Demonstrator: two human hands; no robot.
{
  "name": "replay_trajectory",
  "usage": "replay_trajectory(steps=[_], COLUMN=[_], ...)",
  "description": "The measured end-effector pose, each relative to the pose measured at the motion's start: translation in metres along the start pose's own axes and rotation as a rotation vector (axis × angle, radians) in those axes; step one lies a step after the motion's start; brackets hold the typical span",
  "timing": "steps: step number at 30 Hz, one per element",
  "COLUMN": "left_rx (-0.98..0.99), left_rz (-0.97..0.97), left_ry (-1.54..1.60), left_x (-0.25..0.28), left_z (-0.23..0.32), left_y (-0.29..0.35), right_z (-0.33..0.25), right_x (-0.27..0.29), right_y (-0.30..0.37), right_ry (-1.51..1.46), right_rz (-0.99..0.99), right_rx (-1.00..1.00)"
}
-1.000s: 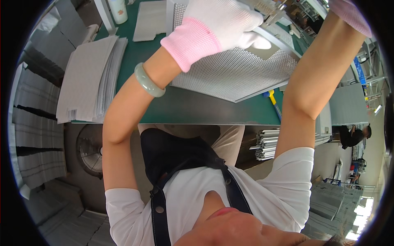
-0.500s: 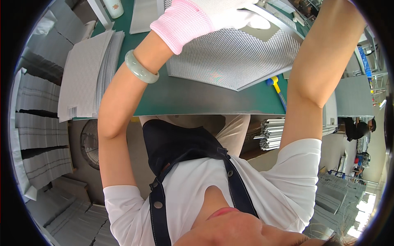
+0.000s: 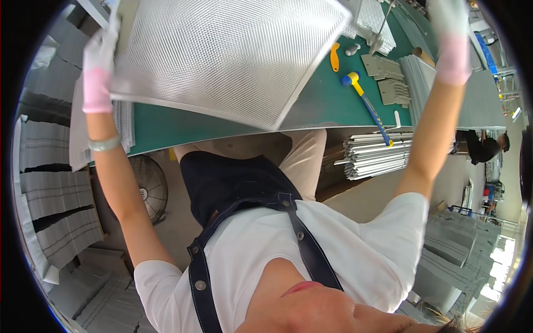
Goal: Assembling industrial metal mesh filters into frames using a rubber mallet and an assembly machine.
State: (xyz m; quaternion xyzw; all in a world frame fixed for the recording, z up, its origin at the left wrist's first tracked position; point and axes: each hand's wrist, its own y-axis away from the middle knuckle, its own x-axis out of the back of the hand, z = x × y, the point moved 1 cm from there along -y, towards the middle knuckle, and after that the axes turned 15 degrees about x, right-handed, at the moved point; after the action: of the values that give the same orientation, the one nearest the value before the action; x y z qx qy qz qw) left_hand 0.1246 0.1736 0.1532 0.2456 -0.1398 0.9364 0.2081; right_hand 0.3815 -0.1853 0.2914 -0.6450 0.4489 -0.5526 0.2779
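A framed metal mesh panel (image 3: 222, 61) is tilted over the green worktable (image 3: 316, 105) and partly cut off by the top of the view. My left hand (image 3: 101, 53), in a white glove with a pink cuff, grips its left edge. Apart from the panel, my right hand (image 3: 448, 36) is raised at the upper right, gloved the same way. Motion smears its fingers, and I cannot make out whether it holds anything. Between the panel and my right arm lie a blue-and-yellow mallet (image 3: 366, 102) and an orange-handled tool (image 3: 335, 57).
Slotted grey plates (image 3: 393, 91) lie beside a stack of sheets (image 3: 419, 77) on the right. More mesh sheets (image 3: 80, 125) overhang the table's left end. Metal strips (image 3: 377, 155) are bundled below the front edge, and a fan (image 3: 147, 188) stands on the floor. Another person (image 3: 483, 147) is far right.
The mesh panel has swung left and turned, with my left hand now at its left edge. My right hand has come into view at the upper right. The mallet and plates are uncovered.
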Motion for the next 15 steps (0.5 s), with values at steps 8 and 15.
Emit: replay_trajectory(steps=[8, 15], left_rx=[0.352, -0.005], left_rz=[-0.229, 0.166], left_ry=[0.200, -0.627], left_x=[-0.116, -0.116], left_z=[-0.135, -0.114], left_y=[0.078, 0.113], right_z=[0.132, 0.048], right_x=[-0.001, -0.019], right_y=[0.326, 0.315], right_ry=[0.910, -0.058], right_rz=[-0.927, -0.569], right_rx=[-0.430, -0.559])
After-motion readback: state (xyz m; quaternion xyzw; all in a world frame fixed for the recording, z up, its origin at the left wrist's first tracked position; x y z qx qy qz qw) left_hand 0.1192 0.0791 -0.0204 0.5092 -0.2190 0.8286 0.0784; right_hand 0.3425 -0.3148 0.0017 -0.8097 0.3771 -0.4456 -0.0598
